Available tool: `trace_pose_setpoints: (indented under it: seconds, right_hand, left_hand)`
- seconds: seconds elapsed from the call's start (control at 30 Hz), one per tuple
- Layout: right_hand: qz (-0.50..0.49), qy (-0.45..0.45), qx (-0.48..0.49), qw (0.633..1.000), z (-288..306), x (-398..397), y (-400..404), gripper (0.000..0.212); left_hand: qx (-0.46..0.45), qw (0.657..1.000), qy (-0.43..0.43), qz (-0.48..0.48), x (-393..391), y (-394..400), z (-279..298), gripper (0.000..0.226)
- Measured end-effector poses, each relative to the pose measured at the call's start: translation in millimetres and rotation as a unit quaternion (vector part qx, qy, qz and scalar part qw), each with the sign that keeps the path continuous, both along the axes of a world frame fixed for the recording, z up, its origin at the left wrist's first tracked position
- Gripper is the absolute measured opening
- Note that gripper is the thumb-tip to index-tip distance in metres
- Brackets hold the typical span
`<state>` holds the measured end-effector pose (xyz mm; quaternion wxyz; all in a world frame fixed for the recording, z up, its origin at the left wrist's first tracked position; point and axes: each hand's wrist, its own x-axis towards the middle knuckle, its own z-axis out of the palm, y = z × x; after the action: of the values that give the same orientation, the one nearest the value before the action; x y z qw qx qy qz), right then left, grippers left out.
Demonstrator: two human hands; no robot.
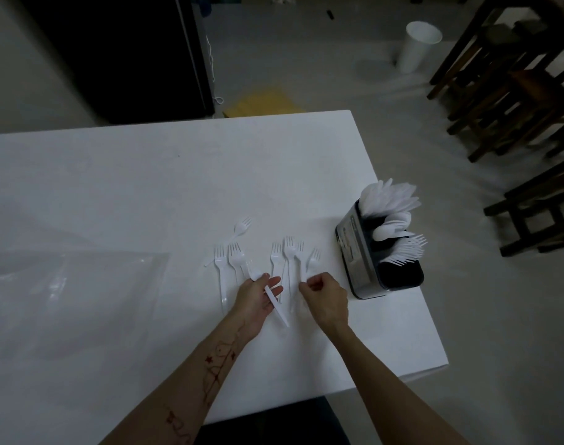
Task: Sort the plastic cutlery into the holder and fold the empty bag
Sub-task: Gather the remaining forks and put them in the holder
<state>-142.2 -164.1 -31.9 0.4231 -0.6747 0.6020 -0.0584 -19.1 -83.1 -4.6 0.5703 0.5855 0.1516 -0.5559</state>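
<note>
Several white plastic forks (288, 252) lie side by side on the white table (145, 187), tines pointing away from me; one more fork (242, 227) lies apart, a little farther back. My left hand (258, 298) holds a white plastic fork by its handle (279, 308), palm turned up. My right hand (325, 298) hovers over the fork handles with thumb and fingers pinched at one fork (301, 274). The dark cutlery holder (361, 258) stands at the right table edge with knives, spoons and forks in it. The clear plastic bag (72, 284) lies flat at the left.
The table's right edge and near right corner are close to the holder. On the floor beyond stand a white bin (417, 46), dark wooden chairs (512, 91) at the right and a yellow object (268, 101) behind the table. A black cabinet (120, 53) is at the back left.
</note>
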Motion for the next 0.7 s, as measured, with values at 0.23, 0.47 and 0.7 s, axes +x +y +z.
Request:
trace_pose_setpoints:
  seconds: [0.23,0.47,0.7]
  right_hand:
    - [0.005,-0.094,-0.046,0.994,2,-3,20,0.008]
    - [0.062,-0.163,0.085,0.981,4,-9,14,0.005]
    - [-0.009,0.104,-0.042,0.994,-4,3,3,0.037]
  left_hand:
    - [-0.008,0.999,0.022,0.023,-2,-9,-5,0.033]
    - [-0.028,0.999,0.028,0.035,1,-10,-7,0.032]
    - [0.016,0.998,-0.015,0.056,2,-4,-12,0.020]
